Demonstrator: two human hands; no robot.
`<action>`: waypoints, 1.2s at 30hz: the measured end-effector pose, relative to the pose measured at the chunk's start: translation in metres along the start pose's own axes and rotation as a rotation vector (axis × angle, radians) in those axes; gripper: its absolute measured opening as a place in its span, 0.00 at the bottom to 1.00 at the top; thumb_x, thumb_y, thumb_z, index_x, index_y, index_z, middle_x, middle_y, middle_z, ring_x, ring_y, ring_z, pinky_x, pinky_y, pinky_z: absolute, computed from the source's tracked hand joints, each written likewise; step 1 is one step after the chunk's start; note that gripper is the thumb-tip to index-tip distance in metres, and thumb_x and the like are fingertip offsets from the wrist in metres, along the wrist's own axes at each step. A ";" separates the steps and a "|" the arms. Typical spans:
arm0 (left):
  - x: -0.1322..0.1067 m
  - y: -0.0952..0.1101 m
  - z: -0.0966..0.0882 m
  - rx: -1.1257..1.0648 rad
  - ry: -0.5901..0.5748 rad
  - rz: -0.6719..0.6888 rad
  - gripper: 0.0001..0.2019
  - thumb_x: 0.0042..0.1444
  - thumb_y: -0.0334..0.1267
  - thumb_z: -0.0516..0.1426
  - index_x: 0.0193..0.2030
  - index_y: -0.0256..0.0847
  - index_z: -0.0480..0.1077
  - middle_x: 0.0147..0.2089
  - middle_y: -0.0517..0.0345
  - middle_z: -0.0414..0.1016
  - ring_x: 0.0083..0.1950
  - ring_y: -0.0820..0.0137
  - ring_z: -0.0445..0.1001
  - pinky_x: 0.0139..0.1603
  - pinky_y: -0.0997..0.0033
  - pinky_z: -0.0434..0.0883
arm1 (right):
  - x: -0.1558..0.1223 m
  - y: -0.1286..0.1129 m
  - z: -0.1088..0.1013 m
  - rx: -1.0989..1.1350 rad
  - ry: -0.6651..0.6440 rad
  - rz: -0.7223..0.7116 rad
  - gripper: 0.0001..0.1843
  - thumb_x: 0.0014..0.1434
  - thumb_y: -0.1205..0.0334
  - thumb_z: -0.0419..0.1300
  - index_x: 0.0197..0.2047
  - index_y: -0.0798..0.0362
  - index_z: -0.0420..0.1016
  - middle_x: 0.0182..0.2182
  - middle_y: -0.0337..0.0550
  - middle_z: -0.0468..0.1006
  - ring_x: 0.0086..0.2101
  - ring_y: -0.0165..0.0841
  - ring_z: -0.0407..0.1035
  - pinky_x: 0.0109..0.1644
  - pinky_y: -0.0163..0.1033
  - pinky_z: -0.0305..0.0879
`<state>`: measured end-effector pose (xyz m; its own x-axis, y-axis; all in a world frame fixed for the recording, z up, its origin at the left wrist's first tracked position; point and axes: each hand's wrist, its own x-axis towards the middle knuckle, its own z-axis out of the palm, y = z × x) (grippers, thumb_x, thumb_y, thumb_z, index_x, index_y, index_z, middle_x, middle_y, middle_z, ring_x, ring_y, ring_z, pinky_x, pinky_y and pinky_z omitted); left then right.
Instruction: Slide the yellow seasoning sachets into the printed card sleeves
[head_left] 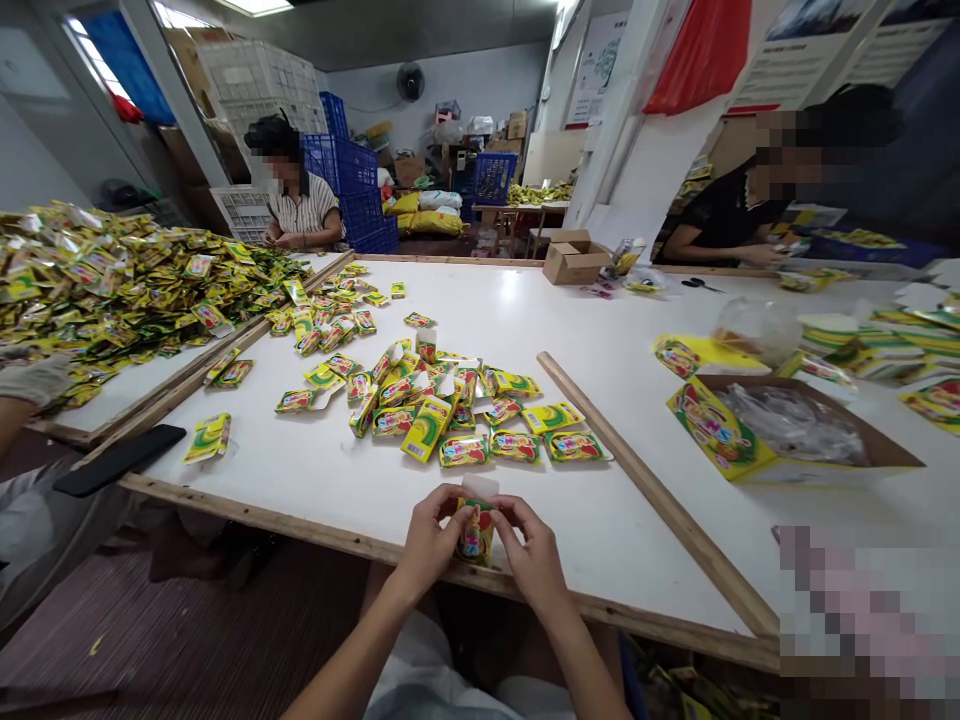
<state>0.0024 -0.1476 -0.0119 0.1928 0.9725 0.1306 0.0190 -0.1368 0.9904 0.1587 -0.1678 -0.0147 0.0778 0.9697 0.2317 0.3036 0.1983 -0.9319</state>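
While both hands (534, 545) pinch it, the carton (474, 538) sits between.

Saw a fan (410, 82) on the back wall (499, 82), blue crates (346, 165) stacked beside yellow sacks (429, 223), a red bag (699, 55) hanging high, and scissors (700, 284) lying near an open cardboard box (571, 265).

"Can the left hand (429, 535) slide left?"
"Yes, the tabletop (292, 470) is bare there, up to one lone carton (208, 437) and a flat black thing (120, 460) at the edge."
"Straight ahead?"
"A pile of little cartons (426, 428) blocks that. Behind it there's lots of room."
"And the right hand (531, 540)?"
"Room up to the long wooden strip (652, 488)."
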 end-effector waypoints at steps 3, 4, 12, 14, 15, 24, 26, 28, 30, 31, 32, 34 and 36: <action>0.005 -0.004 -0.002 0.033 0.022 0.061 0.04 0.58 0.36 0.57 0.38 0.39 0.72 0.45 0.51 0.74 0.49 0.62 0.73 0.50 0.64 0.70 | 0.004 -0.002 0.002 -0.026 0.032 -0.049 0.12 0.62 0.53 0.55 0.38 0.52 0.76 0.39 0.47 0.78 0.41 0.39 0.72 0.44 0.41 0.69; 0.006 -0.005 -0.002 0.014 0.029 0.077 0.05 0.58 0.35 0.57 0.40 0.40 0.72 0.46 0.51 0.74 0.50 0.62 0.73 0.52 0.63 0.70 | 0.005 -0.002 0.003 -0.017 0.056 -0.055 0.11 0.62 0.54 0.56 0.39 0.51 0.75 0.39 0.47 0.78 0.42 0.39 0.72 0.44 0.41 0.69; 0.001 0.006 -0.006 0.127 0.012 0.190 0.05 0.60 0.36 0.56 0.40 0.40 0.72 0.41 0.52 0.75 0.46 0.65 0.74 0.49 0.65 0.70 | 0.003 -0.004 0.008 -0.019 0.017 -0.155 0.08 0.62 0.58 0.57 0.41 0.50 0.76 0.40 0.46 0.77 0.43 0.38 0.71 0.45 0.41 0.69; 0.001 0.009 -0.007 0.152 0.013 0.194 0.06 0.59 0.37 0.56 0.39 0.40 0.73 0.41 0.52 0.76 0.46 0.64 0.74 0.49 0.65 0.70 | 0.002 -0.006 0.009 -0.035 0.032 -0.166 0.08 0.62 0.58 0.57 0.40 0.50 0.76 0.40 0.46 0.77 0.44 0.38 0.71 0.46 0.42 0.69; 0.001 0.010 -0.007 0.147 0.020 0.181 0.06 0.59 0.37 0.56 0.39 0.39 0.73 0.41 0.52 0.76 0.46 0.64 0.74 0.49 0.65 0.70 | 0.002 -0.007 0.009 -0.039 0.050 -0.164 0.09 0.62 0.57 0.57 0.40 0.50 0.76 0.40 0.46 0.77 0.43 0.38 0.71 0.46 0.42 0.69; 0.015 0.008 -0.001 0.042 0.090 -0.024 0.07 0.56 0.40 0.59 0.36 0.38 0.73 0.35 0.54 0.76 0.37 0.67 0.73 0.39 0.70 0.70 | 0.014 -0.016 0.011 -0.045 0.071 0.014 0.13 0.61 0.52 0.56 0.37 0.53 0.74 0.33 0.45 0.79 0.33 0.36 0.72 0.38 0.38 0.68; 0.017 0.008 -0.001 0.024 0.087 -0.038 0.08 0.55 0.41 0.59 0.35 0.38 0.73 0.33 0.55 0.76 0.35 0.68 0.73 0.38 0.71 0.70 | 0.016 -0.017 0.010 -0.039 0.055 0.031 0.14 0.61 0.51 0.56 0.36 0.53 0.74 0.32 0.45 0.78 0.32 0.36 0.71 0.37 0.38 0.68; 0.017 0.007 -0.003 0.014 0.057 -0.043 0.09 0.56 0.42 0.59 0.35 0.38 0.74 0.33 0.55 0.76 0.36 0.68 0.73 0.39 0.71 0.70 | 0.016 -0.017 0.008 -0.035 0.046 0.028 0.14 0.61 0.51 0.56 0.35 0.52 0.74 0.31 0.44 0.78 0.32 0.36 0.71 0.38 0.37 0.67; 0.014 0.004 -0.007 0.013 0.022 -0.032 0.09 0.57 0.42 0.59 0.36 0.38 0.75 0.35 0.54 0.76 0.38 0.66 0.74 0.41 0.69 0.71 | 0.014 -0.015 0.007 -0.023 0.031 0.012 0.14 0.61 0.51 0.56 0.35 0.52 0.74 0.32 0.44 0.78 0.34 0.37 0.72 0.39 0.38 0.68; 0.012 0.003 -0.009 0.018 0.007 -0.019 0.10 0.57 0.42 0.59 0.37 0.38 0.76 0.36 0.54 0.76 0.39 0.66 0.74 0.42 0.69 0.71 | 0.012 -0.014 0.007 -0.010 0.019 0.003 0.13 0.61 0.51 0.56 0.35 0.52 0.74 0.33 0.44 0.78 0.35 0.37 0.72 0.40 0.38 0.68; 0.009 0.003 -0.010 0.029 -0.002 0.000 0.10 0.57 0.42 0.59 0.38 0.39 0.76 0.37 0.54 0.76 0.40 0.65 0.74 0.42 0.68 0.71 | 0.010 -0.012 0.008 0.007 0.007 -0.005 0.13 0.61 0.51 0.57 0.36 0.52 0.75 0.33 0.44 0.79 0.36 0.37 0.72 0.41 0.39 0.68; 0.006 0.002 -0.012 0.063 -0.015 0.048 0.09 0.57 0.41 0.58 0.40 0.40 0.77 0.37 0.53 0.76 0.41 0.65 0.74 0.43 0.68 0.70 | 0.006 -0.008 0.011 0.047 -0.014 -0.013 0.13 0.60 0.50 0.58 0.38 0.51 0.76 0.35 0.45 0.79 0.37 0.38 0.73 0.42 0.40 0.69; 0.005 0.005 -0.013 0.101 -0.034 0.099 0.09 0.59 0.41 0.57 0.39 0.40 0.77 0.37 0.53 0.76 0.41 0.65 0.74 0.44 0.67 0.70 | 0.003 -0.006 0.013 0.066 -0.013 -0.017 0.14 0.60 0.51 0.58 0.39 0.51 0.77 0.35 0.45 0.79 0.37 0.38 0.73 0.42 0.40 0.70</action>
<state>-0.0088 -0.1409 -0.0062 0.2319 0.9467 0.2237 0.0963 -0.2512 0.9631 0.1450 -0.1644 -0.0119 0.0606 0.9678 0.2443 0.2418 0.2232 -0.9443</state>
